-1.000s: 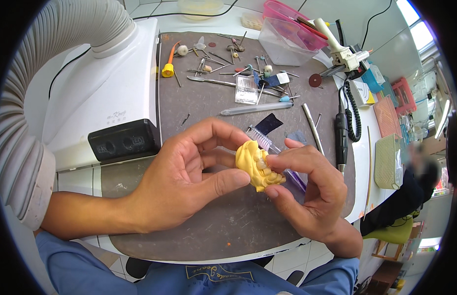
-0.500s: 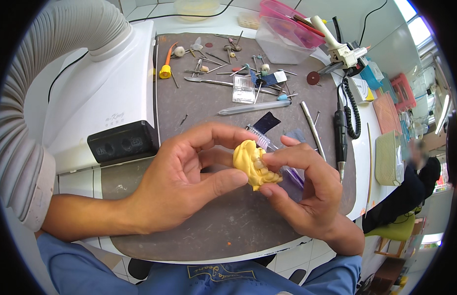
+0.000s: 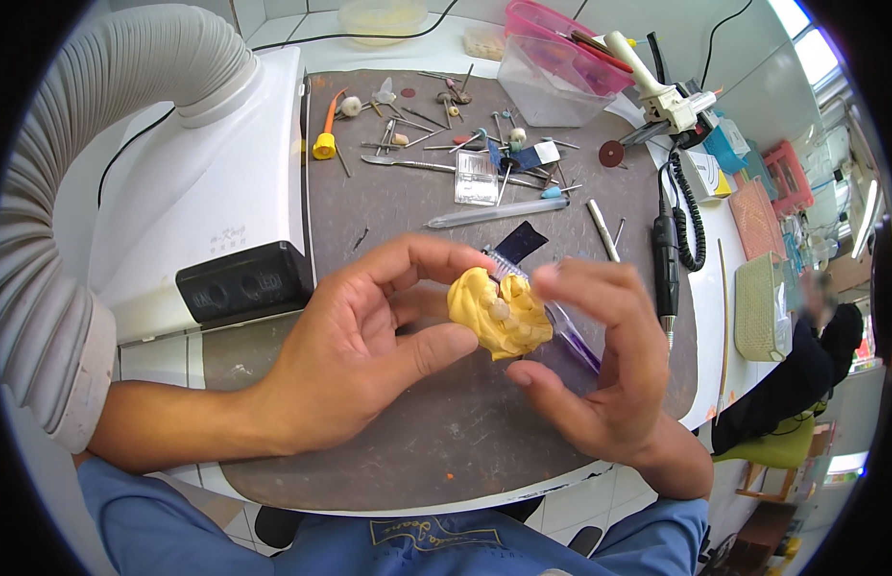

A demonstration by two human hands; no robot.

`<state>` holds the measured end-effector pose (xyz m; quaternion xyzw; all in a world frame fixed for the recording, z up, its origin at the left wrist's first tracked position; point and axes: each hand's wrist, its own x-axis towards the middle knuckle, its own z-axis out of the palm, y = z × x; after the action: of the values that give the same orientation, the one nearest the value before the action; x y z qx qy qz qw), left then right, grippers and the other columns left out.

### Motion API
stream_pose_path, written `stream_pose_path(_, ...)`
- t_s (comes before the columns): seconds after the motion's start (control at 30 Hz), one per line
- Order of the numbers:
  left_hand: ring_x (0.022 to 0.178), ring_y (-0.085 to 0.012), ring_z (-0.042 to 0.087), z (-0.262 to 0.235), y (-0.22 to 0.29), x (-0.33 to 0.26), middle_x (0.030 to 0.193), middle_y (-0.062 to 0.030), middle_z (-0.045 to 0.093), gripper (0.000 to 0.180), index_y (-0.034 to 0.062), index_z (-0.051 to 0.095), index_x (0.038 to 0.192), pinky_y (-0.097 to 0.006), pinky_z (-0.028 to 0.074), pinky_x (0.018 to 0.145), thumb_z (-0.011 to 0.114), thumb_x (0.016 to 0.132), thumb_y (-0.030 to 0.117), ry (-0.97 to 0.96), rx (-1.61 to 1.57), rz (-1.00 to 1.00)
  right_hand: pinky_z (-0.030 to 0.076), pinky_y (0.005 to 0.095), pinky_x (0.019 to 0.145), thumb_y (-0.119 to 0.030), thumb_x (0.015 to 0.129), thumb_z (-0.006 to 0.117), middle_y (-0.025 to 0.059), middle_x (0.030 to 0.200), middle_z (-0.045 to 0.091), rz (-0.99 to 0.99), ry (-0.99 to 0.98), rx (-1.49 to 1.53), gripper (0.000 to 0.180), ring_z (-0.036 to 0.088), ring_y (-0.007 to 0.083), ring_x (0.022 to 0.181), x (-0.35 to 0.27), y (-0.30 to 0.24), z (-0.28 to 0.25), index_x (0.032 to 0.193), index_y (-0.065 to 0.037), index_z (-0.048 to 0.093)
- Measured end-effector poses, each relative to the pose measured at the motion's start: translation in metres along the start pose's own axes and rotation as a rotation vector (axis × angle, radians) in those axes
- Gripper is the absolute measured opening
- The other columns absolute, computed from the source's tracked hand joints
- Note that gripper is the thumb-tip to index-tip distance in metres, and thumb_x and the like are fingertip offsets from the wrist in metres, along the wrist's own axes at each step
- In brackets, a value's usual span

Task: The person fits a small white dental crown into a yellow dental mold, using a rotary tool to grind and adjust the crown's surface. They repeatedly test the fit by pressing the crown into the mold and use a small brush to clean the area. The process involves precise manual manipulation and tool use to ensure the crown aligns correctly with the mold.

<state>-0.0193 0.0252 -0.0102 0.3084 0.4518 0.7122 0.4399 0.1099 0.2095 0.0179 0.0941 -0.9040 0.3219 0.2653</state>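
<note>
A yellow plaster model of teeth [image 3: 499,312] is held above the grey work mat [image 3: 398,442], tooth side facing up. My left hand [image 3: 360,350] grips it from the left, thumb under and fingers curled over its top edge. My right hand [image 3: 595,370] closes on it from the right with thumb below and fingertips above. A clear toothbrush with a purple handle [image 3: 566,331] shows behind the model, between my right fingers; I cannot tell which fingers hold it.
A white dust extractor box [image 3: 206,192] with a ribbed hose [image 3: 72,173] stands at left. Several small dental tools [image 3: 436,144] lie at the mat's far end. A handpiece with coiled cable [image 3: 667,259] lies right. Pink and clear tubs [image 3: 556,67] stand behind. A seated person [image 3: 820,336] is far right.
Both hands and the model have stayed in nearly the same place. My right fingers have shifted a little higher over the model's top.
</note>
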Motion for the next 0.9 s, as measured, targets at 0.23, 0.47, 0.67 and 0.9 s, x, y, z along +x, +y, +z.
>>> stream_pose_path(0.23, 0.126, -0.0198, 0.051, 0.000, 0.000, 0.003, 0.134, -0.0117, 0.049, 0.044, 0.0039, 0.040, 0.137, -0.039, 0.046, 0.106, 0.057, 0.097, 0.010, -0.036, -0.130, -0.025, 0.049, 0.0333, 0.095, -0.011, 0.093, 0.065, 0.0138, 0.119, 0.062, 0.508, 0.062, 0.607, 0.043, 0.060, 0.0204, 0.111, 0.000, 0.005, -0.003, 0.129, 0.008, 0.052)
stream_pose_path(0.47, 0.124, -0.0208, 0.053, -0.002, 0.005, 0.004, 0.133, -0.0119, 0.053, 0.047, 0.0046, 0.038, 0.139, -0.038, 0.045, 0.106, 0.058, 0.098, 0.016, 0.041, -0.243, -0.148, 0.055, 0.0294, 0.091, 0.001, 0.089, 0.067, 0.0156, 0.116, 0.061, 0.671, -0.104, 0.812, 0.034, 0.065, 0.0209, 0.105, -0.001, -0.002, -0.012, 0.120, 0.007, 0.055)
stream_pose_path(0.67, 0.125, -0.0204, 0.053, 0.000, 0.001, 0.001, 0.132, -0.0155, 0.054, 0.061, 0.0013, 0.033, 0.143, -0.037, 0.044, 0.107, 0.066, 0.093, 0.015, -0.025, -0.119, -0.135, 0.058, 0.0299, 0.087, 0.005, 0.081, 0.074, 0.0131, 0.107, 0.062, 0.573, 0.020, 0.840, 0.032, 0.067, 0.0212, 0.102, -0.006, -0.004, 0.001, 0.108, 0.005, 0.058)
stream_pose_path(0.9, 0.125, -0.0211, 0.053, -0.001, 0.006, 0.005, 0.132, -0.0160, 0.055, 0.062, -0.0026, 0.039, 0.141, -0.037, 0.043, 0.106, 0.069, 0.092, 0.020, -0.076, -0.194, -0.264, 0.059, 0.0291, 0.078, -0.002, 0.076, 0.080, 0.0154, 0.111, 0.064, 0.222, -0.083, 0.362, 0.037, 0.068, 0.0195, 0.095, -0.007, 0.005, -0.014, 0.108, 0.004, 0.062)
